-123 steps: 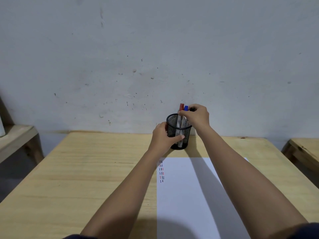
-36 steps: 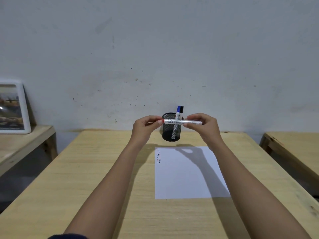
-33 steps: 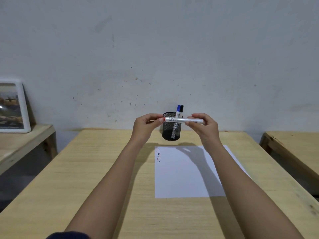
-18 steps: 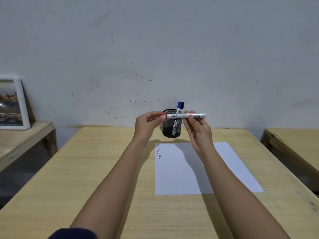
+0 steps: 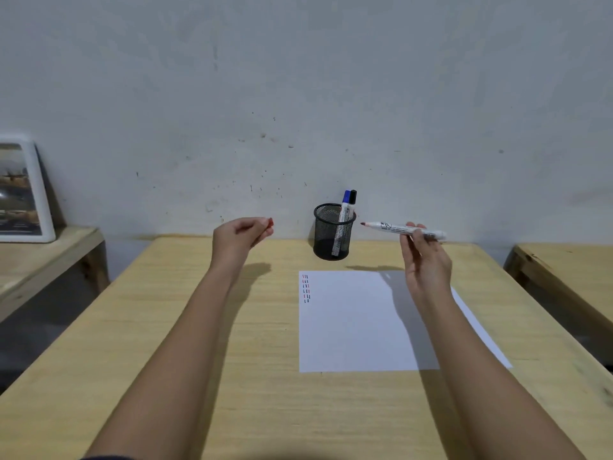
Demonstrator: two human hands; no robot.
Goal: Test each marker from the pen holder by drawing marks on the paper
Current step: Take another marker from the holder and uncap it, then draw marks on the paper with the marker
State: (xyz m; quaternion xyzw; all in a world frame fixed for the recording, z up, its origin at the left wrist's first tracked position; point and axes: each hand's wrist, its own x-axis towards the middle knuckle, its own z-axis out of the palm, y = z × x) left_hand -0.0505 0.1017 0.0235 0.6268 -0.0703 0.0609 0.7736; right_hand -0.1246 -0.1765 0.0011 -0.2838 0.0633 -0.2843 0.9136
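A wooden tabletop [image 5: 166,327] seen from above the person's forearms, its far edge against a marked pale wall [image 5: 298,94]. A black mesh pen holder [image 5: 332,234] stands upright near the middle of the far edge; a blue-capped marker [image 5: 345,207] and a black-capped marker [image 5: 353,198] stand in it, leaning against its right rim, caps uppermost. A white sheet of paper [image 5: 351,323] lies flat on the right half of the tabletop, its far edge just short of the holder. A short column of red, blue and black dashes [image 5: 306,288] occupies the sheet's far-left corner; the rest of the visible sheet is unmarked.

The right hand [image 5: 426,260] is raised above the far-right part of the paper, fingers closed round the barrel of an uncapped white marker [image 5: 403,229]. The marker lies nearly level in the air, its red tip pointing left toward the holder and not touching it. The left hand [image 5: 239,234] is raised above the tabletop to the left of the holder, well apart from the right hand, fingers curled inward and pinching a small red cap [image 5: 270,222] at the fingertips.

A white-framed picture [image 5: 23,194] leans against the wall on a separate wooden surface [image 5: 43,257] at far left; another wooden surface [image 5: 570,263] shows at far right.
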